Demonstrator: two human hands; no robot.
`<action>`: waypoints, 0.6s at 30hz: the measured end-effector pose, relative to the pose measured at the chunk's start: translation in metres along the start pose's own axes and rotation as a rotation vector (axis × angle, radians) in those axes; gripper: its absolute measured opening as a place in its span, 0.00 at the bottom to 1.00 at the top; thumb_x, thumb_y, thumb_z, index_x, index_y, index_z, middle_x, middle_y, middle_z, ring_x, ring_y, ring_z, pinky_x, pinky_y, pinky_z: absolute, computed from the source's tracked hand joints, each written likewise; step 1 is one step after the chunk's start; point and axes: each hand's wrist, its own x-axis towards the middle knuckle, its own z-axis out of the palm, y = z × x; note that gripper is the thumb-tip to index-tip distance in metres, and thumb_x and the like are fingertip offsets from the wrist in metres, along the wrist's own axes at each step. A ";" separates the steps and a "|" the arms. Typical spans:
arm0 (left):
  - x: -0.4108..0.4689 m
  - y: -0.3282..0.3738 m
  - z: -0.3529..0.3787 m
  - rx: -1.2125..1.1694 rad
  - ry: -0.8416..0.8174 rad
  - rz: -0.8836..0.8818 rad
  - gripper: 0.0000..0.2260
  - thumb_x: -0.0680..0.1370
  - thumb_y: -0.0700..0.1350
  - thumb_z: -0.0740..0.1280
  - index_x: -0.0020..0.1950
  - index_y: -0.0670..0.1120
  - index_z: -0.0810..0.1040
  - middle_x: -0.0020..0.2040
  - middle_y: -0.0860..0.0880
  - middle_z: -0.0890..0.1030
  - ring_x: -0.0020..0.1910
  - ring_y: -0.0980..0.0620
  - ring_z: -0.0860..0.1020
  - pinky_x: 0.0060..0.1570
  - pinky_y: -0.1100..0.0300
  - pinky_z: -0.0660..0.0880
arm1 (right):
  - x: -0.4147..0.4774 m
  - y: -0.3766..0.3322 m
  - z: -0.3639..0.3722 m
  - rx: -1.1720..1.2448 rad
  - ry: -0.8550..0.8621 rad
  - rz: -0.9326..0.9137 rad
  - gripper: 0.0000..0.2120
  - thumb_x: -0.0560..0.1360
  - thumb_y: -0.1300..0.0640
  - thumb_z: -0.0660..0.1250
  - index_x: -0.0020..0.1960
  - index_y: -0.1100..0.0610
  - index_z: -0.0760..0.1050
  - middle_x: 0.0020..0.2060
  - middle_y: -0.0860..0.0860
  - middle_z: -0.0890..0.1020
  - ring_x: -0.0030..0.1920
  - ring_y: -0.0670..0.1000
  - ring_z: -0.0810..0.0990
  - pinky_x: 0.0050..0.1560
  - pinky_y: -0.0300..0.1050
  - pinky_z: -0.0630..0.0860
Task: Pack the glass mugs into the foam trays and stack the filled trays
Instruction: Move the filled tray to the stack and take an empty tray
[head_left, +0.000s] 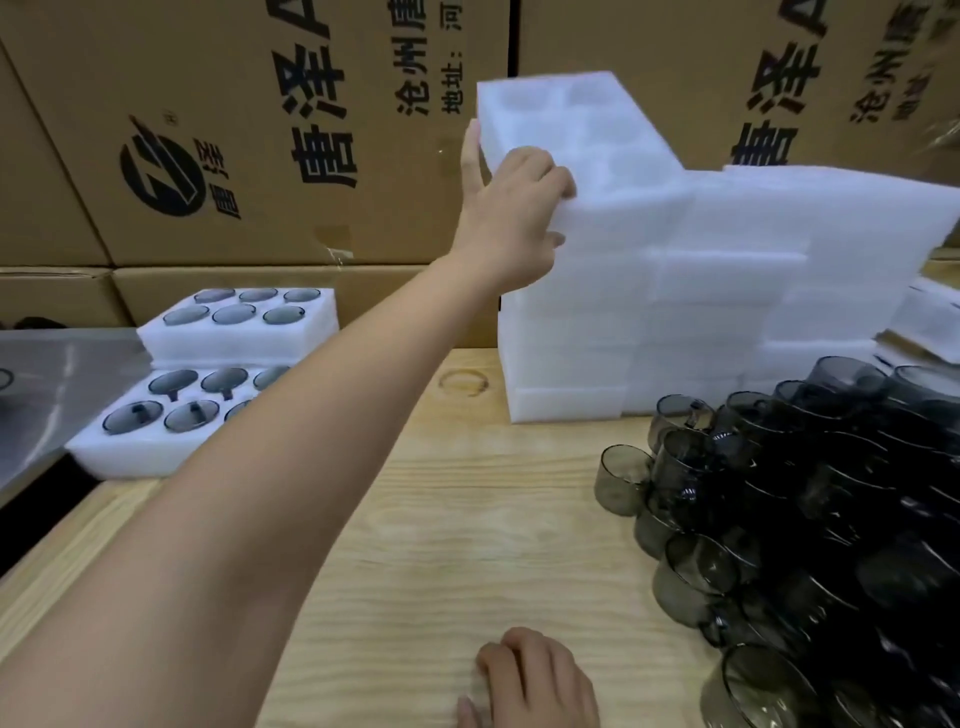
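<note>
Pale wooden tabletop (415, 545), stack of empty white foam trays (597, 322) along its far side, heap of smoky grey glass mugs (805, 519) at right, right hand (535, 680) resting near front edge, steel surface (41, 384) adjoining at left.

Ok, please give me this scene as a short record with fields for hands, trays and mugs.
left hand: grips the top empty tray of the foam stack
right hand: rests on the wooden table, holds nothing
filled trays: two at the left, one higher and behind the other
loose mugs: piled on the table at the right
background: cardboard boxes
</note>
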 end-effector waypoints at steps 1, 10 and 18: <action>-0.006 0.005 -0.008 -0.007 0.045 0.027 0.15 0.76 0.48 0.66 0.62 0.48 0.72 0.58 0.51 0.72 0.66 0.52 0.68 0.70 0.43 0.33 | -0.001 0.000 -0.001 0.005 -0.020 0.009 0.17 0.60 0.42 0.57 0.27 0.51 0.78 0.29 0.49 0.79 0.38 0.48 0.66 0.38 0.39 0.64; -0.133 0.060 -0.063 0.073 0.195 0.058 0.10 0.64 0.41 0.71 0.42 0.38 0.78 0.38 0.42 0.77 0.32 0.42 0.75 0.45 0.53 0.73 | -0.004 -0.004 -0.023 0.141 -0.273 0.102 0.12 0.69 0.52 0.66 0.52 0.52 0.78 0.48 0.47 0.79 0.50 0.49 0.77 0.49 0.40 0.74; -0.272 0.114 -0.045 0.057 -0.081 -0.173 0.10 0.63 0.45 0.74 0.32 0.42 0.76 0.29 0.45 0.75 0.25 0.45 0.72 0.32 0.59 0.71 | 0.004 0.004 -0.030 0.992 0.091 0.738 0.12 0.82 0.53 0.54 0.64 0.45 0.67 0.58 0.44 0.72 0.61 0.44 0.71 0.61 0.44 0.69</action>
